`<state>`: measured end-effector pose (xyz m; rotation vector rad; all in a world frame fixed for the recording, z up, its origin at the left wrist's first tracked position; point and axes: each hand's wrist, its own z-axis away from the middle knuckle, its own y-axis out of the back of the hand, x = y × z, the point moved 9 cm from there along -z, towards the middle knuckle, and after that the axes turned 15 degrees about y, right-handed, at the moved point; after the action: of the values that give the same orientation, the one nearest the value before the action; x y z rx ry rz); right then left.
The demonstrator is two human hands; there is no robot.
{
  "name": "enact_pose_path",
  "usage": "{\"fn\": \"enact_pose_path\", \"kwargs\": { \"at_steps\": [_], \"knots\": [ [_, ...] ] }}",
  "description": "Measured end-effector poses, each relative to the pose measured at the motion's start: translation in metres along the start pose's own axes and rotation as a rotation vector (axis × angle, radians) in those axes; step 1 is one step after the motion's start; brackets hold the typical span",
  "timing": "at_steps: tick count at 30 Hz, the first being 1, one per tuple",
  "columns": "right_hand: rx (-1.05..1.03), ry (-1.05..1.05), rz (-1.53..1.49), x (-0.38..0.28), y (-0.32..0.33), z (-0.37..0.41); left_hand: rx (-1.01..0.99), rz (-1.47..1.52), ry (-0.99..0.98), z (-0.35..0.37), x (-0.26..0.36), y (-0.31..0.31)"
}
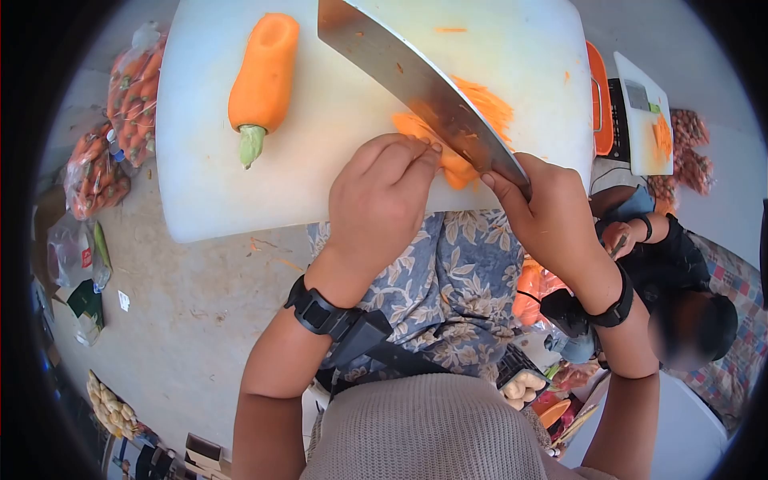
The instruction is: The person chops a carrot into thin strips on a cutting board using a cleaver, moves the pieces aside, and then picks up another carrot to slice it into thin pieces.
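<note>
My right hand is wrapped around the handle of a broad kitchen knife, whose blade slants up and left across a white cutting board. Curled fingers of my left hand press on a stack of orange vegetable slices beside the blade. Fine orange shreds lie on the blade's far side. To the left on the board rests a whole peeled orange vegetable with a green stem end. The knife's cutting edge against the slices is partly hidden.
Bags of carrots stand on the floor at left. Another person sits at right, near a second cutting board with orange shreds and an orange basket. More bagged carrots lie beside my lap.
</note>
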<state>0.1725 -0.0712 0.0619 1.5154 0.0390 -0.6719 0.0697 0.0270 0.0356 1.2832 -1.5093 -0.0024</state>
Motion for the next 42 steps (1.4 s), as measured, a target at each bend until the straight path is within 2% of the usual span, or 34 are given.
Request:
{"fn": "enact_pose_path", "kwargs": {
  "at_steps": [5,13,23,26,29,31,34,38,42],
  "knots": [
    [0.073,-0.03,0.004,-0.008,0.019,0.019,0.018,0.0,-0.014,0.002,0.0,0.001],
    [-0.081,-0.028,0.147,-0.01,0.012,0.032,0.011,-0.065,-0.03,0.004,0.0,-0.001],
    [-0.214,-0.098,0.053,-0.001,0.005,0.01,-0.001,-0.075,-0.058,0.003,0.002,-0.003],
    [-0.192,-0.129,0.008,0.002,-0.005,0.003,0.007,-0.078,-0.059,0.004,0.002,-0.003],
    [-0.111,-0.08,0.056,0.0,-0.008,-0.005,0.007,-0.063,-0.05,0.004,0.002,-0.003],
    [-0.026,-0.005,-0.017,0.0,-0.008,-0.01,0.005,-0.051,-0.043,0.004,0.003,-0.002],
    [0.015,0.003,-0.023,-0.004,0.0,-0.008,0.014,-0.035,-0.033,0.003,0.002,0.001],
    [0.031,0.022,0.05,-0.021,0.018,0.009,0.023,-0.053,-0.042,0.004,0.002,0.0],
    [-0.04,-0.007,0.101,-0.019,0.018,0.023,0.035,-0.069,-0.042,0.005,0.003,0.0]
  ]
}}
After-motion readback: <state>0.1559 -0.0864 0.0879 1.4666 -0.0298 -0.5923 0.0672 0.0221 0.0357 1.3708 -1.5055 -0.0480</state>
